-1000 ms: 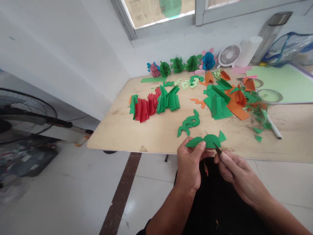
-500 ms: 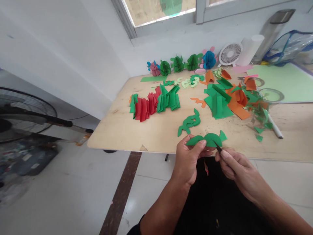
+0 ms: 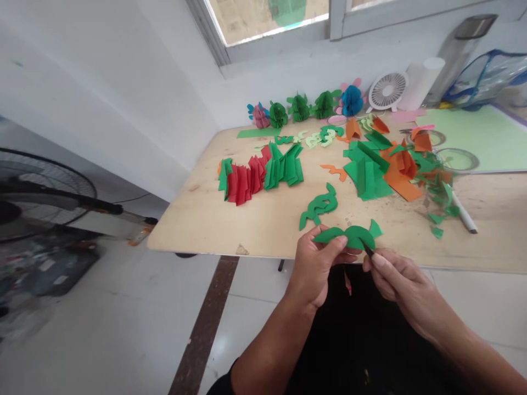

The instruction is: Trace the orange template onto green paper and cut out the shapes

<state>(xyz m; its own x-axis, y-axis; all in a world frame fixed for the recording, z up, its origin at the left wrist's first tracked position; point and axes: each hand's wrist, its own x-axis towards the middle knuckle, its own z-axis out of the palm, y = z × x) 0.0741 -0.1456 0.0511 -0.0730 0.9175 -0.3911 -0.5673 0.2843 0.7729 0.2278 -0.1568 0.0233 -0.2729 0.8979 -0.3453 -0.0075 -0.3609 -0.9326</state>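
Note:
My left hand (image 3: 315,263) pinches a curved green paper cutout (image 3: 343,237) between thumb and fingers above the table's front edge. In my right hand (image 3: 397,274) is a pair of dark scissors (image 3: 368,250), their blades at the right part of the cutout; the handles are hidden in my fingers. Just behind my left hand, several wavy green cutouts (image 3: 320,204) lie in a loose pile. A green scrap (image 3: 375,228) shows beyond the right end of the held paper.
Folded red papers (image 3: 242,184) and green papers (image 3: 284,167) stand left of centre on the wooden table (image 3: 185,219). Green folds (image 3: 366,170), orange folds (image 3: 401,170), scraps and a white pen (image 3: 464,213) are at right. Paper balls (image 3: 300,108) and a small fan (image 3: 387,91) line the wall.
The scissors and the green cutout have shifted very slightly. Both hands keep their grips, and the papers on the table are unchanged.

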